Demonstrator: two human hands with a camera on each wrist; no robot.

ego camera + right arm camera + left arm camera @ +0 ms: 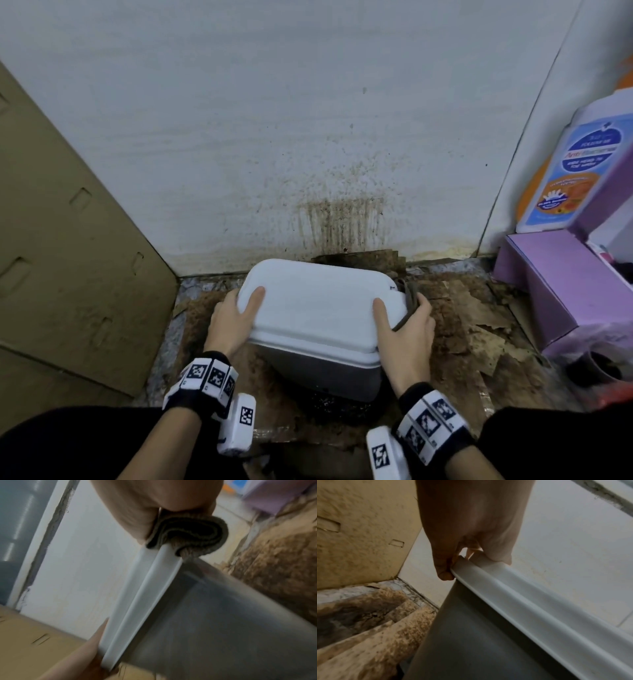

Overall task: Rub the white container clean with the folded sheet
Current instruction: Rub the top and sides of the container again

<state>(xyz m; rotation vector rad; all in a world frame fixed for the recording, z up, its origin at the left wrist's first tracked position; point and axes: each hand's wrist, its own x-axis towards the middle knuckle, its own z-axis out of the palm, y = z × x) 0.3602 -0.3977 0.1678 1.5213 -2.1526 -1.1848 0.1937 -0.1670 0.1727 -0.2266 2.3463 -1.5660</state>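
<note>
A white-lidded container with a grey body stands on dirty cardboard against the wall. My left hand grips the lid's left edge, thumb on top and fingers under the rim. My right hand grips the right edge, thumb on the lid. Between its fingers and the rim it holds a folded grey-brown sheet, pressed against the lid's side. The left hand also shows at the rim's far end in the right wrist view.
A stained white wall rises right behind the container. A tall cardboard panel leans at the left. Purple boxes and a labelled bottle crowd the right. Torn, soiled cardboard covers the floor.
</note>
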